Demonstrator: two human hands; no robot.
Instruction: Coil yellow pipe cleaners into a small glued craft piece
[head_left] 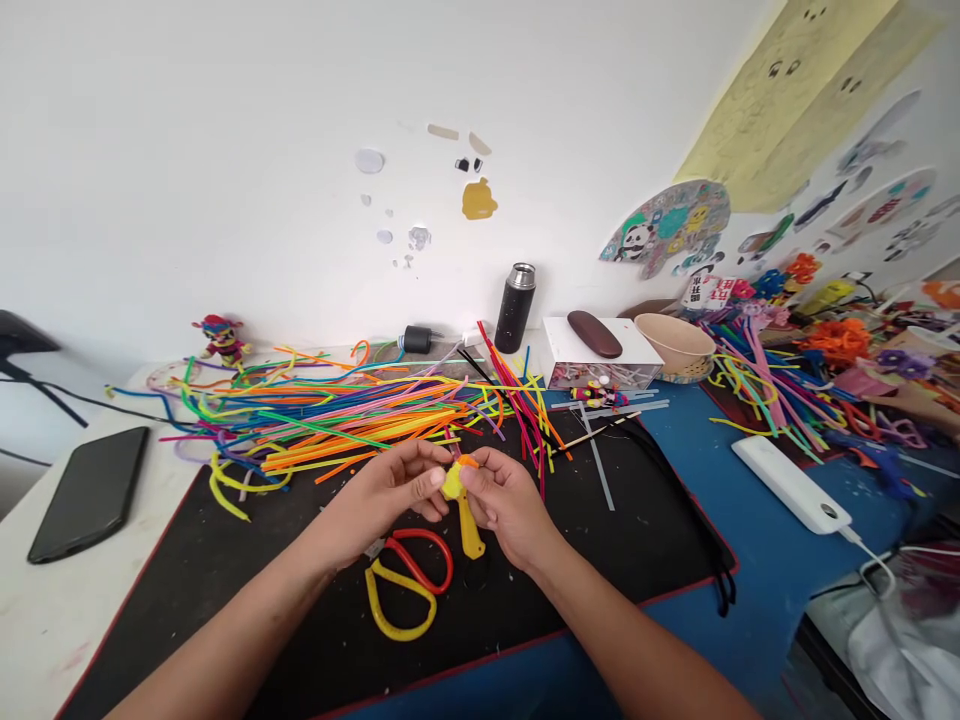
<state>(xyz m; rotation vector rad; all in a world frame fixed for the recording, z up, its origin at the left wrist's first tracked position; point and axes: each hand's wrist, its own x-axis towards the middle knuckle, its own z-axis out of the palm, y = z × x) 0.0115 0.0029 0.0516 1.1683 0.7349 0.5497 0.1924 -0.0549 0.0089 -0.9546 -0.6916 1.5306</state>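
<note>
Between my two hands, above the black mat, is a small fuzzy yellow-and-orange pipe-cleaner piece [453,482]. My left hand [401,492] pinches it from the left with thumb and fingertips. On the other side my right hand [506,497] is closed on it, thumb on top near the orange part. Just below them lies a yellow-handled tool [470,530], its upper end hidden by the hands. Scissors [405,588] with one red and one yellow handle loop rest beside my left wrist, their blades mostly covered.
Many coloured pipe cleaners [315,420] spread along the mat's [600,540] far side. Behind stand a black bottle [516,308], a white box [559,350] with a brown case [595,334], and a beige basket [675,345]. A phone [90,492] lies left, a white power bank [787,483] right.
</note>
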